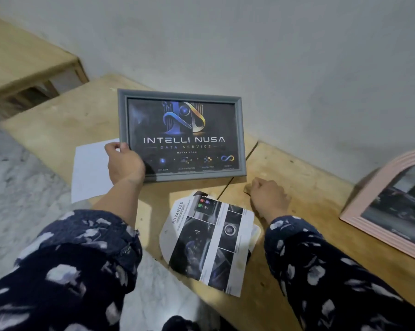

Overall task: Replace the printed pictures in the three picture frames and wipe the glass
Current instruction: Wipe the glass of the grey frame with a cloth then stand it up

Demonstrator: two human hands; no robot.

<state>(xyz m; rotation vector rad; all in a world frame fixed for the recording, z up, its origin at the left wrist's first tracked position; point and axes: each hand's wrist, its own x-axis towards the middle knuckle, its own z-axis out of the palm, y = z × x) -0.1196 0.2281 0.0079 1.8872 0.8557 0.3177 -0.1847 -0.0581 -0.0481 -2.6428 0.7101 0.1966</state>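
Observation:
A grey picture frame holds a dark print with the words "INTELLI NUSA DATA SERVICE". It stands tilted on the wooden table, and my left hand grips its lower left corner. My right hand rests on the table to the frame's lower right, fingers curled shut; a small brownish bit shows at its fingertips, too small to identify. A loose curled printed page with car interior photos lies between my arms. A pink frame with a dark picture lies at the right edge.
A blank white sheet lies at the table's left edge, partly under my left hand. The wooden table sits against a grey wall. A second wooden bench stands at the upper left. Marbled floor shows at the left.

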